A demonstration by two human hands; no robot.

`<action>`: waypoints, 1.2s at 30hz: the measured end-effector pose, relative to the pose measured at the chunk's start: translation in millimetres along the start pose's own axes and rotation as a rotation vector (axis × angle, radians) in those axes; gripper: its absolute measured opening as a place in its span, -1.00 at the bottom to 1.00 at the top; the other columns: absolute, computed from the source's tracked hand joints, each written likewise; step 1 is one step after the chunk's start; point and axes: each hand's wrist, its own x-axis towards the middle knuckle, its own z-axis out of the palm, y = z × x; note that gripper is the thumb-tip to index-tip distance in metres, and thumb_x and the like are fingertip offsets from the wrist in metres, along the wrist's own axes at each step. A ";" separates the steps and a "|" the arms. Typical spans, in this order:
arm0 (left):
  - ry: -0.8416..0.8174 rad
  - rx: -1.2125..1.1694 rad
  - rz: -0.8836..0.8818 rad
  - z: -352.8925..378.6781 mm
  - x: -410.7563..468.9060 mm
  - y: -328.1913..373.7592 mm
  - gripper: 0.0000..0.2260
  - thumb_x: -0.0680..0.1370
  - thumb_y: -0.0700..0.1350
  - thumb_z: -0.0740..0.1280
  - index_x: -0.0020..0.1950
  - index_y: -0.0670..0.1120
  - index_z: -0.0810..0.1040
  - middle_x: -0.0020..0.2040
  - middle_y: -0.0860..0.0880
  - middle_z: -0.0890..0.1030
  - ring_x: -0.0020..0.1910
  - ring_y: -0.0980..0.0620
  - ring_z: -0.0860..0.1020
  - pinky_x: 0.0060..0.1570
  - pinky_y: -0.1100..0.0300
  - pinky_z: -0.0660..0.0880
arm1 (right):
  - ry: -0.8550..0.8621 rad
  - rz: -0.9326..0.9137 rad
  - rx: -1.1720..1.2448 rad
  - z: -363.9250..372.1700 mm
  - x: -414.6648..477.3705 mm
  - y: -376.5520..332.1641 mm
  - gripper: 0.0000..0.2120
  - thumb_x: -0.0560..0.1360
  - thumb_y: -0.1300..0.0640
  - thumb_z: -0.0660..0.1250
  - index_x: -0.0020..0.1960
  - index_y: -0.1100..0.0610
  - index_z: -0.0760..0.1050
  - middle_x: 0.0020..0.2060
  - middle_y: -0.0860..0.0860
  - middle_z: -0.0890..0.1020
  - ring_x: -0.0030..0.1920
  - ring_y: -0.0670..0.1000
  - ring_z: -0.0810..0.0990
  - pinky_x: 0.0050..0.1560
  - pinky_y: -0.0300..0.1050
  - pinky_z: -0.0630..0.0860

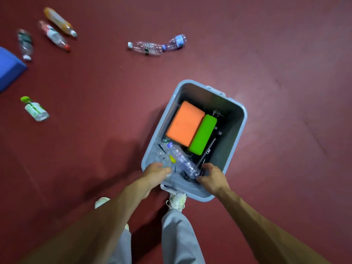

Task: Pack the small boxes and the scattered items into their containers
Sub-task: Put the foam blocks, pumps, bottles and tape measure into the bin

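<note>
At the left edge of the red floor (95, 92) lies a blue box-like thing (9, 69), only partly in view. Just past it, toward the far left corner, three bottles are still loose: a green-labelled bottle (25, 43), a red-capped bottle (54, 36) and an orange drink bottle (60, 21). Nearer along the left side a green-capped bottle (35, 109) lies on its own. Toward the far edge at the middle, a white-capped clear bottle (145, 48) and a blue-labelled bottle (175, 42) lie neck to neck. Right of centre stands the grey bin (238, 134), already holding an orange block (183, 123) with a green block (202, 135) touching its right side, and some dark gear beside them that is too dim to name. At the bin's near rim the left hand (157, 171) has its fingers bent down against a crushed clear bottle (162, 158); whether they grip it cannot be told. The right hand (212, 177) has thumb and fingers curled round the base of a purple-capped bottle (182, 161), which lies slanted inside the bin. By my reckoning the task is about half done: the blocks and two bottles are in, while six bottles remain to be gathered.
</note>
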 end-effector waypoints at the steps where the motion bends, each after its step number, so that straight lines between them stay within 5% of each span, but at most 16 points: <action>1: 0.010 0.008 0.039 -14.7 -10.1 4.3 -0.57 0.47 -0.01 0.35 0.31 -0.11 0.49 0.22 -0.10 0.56 0.22 -0.06 0.53 0.22 0.15 0.44 | -0.002 -0.003 -0.006 -1.1 -9.8 -11.7 -0.50 0.46 0.19 0.36 0.38 0.17 0.38 0.23 0.09 0.55 0.17 0.10 0.54 -0.03 -0.31 0.40; 3: 0.056 0.010 0.127 -47.8 -32.8 12.6 -0.65 0.33 0.03 0.33 0.05 -0.06 0.60 0.00 -0.07 0.63 0.08 -0.06 0.59 0.07 0.17 0.46 | 0.006 -0.032 -0.004 -3.4 -31.4 -39.0 -0.53 0.47 0.20 0.33 0.37 0.15 0.39 0.25 0.10 0.55 0.18 0.10 0.55 0.04 -0.20 0.42; 6: 0.105 -0.001 0.213 -106.4 -68.9 13.0 -0.82 0.28 0.04 0.31 -0.16 0.06 0.57 -0.02 -0.01 0.67 0.03 -0.03 0.61 0.16 0.06 0.51 | 0.059 -0.084 -0.023 -4.4 -67.6 -87.0 -0.57 0.49 0.19 0.31 0.35 0.15 0.41 0.21 0.10 0.58 0.14 0.12 0.58 -0.07 -0.22 0.40; 9: 0.126 -0.031 0.288 -166.9 -117.6 -0.7 -0.88 0.34 0.01 0.35 -0.17 0.05 0.55 -0.07 0.00 0.66 -0.01 -0.02 0.63 0.09 0.12 0.50 | 0.117 -0.151 0.029 -1.4 -114.5 -142.2 -0.63 0.50 0.19 0.32 0.30 0.17 0.45 0.15 0.09 0.61 0.03 0.13 0.61 -0.18 -0.26 0.43; 13: 0.127 -0.084 0.412 -258.0 -203.0 -15.5 -0.95 0.53 -0.17 0.32 -0.05 -0.04 0.56 -0.14 -0.03 0.60 -0.23 0.08 0.55 -0.27 0.29 0.41 | 0.165 -0.271 0.044 2.2 -189.1 -223.0 -0.68 0.48 0.24 0.34 0.23 0.24 0.52 0.09 0.12 0.63 -0.09 0.05 0.59 -0.16 -0.24 0.44; 20: 0.309 -0.198 0.652 -396.7 -333.2 9.6 -0.90 0.55 -0.17 0.27 -0.14 -0.04 0.54 -0.23 -0.02 0.59 -0.31 0.11 0.52 -0.30 0.29 0.36 | 0.214 -0.434 0.158 -1.1 -276.2 -330.3 -0.73 0.46 0.23 0.35 0.16 0.18 0.58 -0.06 0.04 0.62 -0.09 -0.01 0.57 -0.05 -0.12 0.46; 24: 0.345 -0.152 0.784 -437.7 -356.7 44.5 -0.89 0.56 -0.16 0.26 -0.13 -0.05 0.55 -0.21 0.00 0.60 -0.26 0.11 0.53 -0.31 0.34 0.37 | 0.244 -0.487 0.127 -16.0 -277.9 -364.0 -0.73 0.46 0.17 0.36 0.15 0.14 0.59 0.03 0.08 0.66 0.07 0.10 0.62 0.10 0.01 0.52; 36: 0.260 0.057 0.751 -453.3 -265.0 243.4 -0.89 0.54 -0.20 0.27 -0.06 -0.05 0.57 -0.15 -0.03 0.62 -0.18 0.06 0.55 -0.24 0.34 0.40 | 0.241 -0.342 0.432 -128.1 -147.8 -441.0 -0.72 0.49 0.27 0.30 0.20 0.26 0.53 -0.12 0.11 0.58 -0.14 0.04 0.50 -0.11 -0.07 0.48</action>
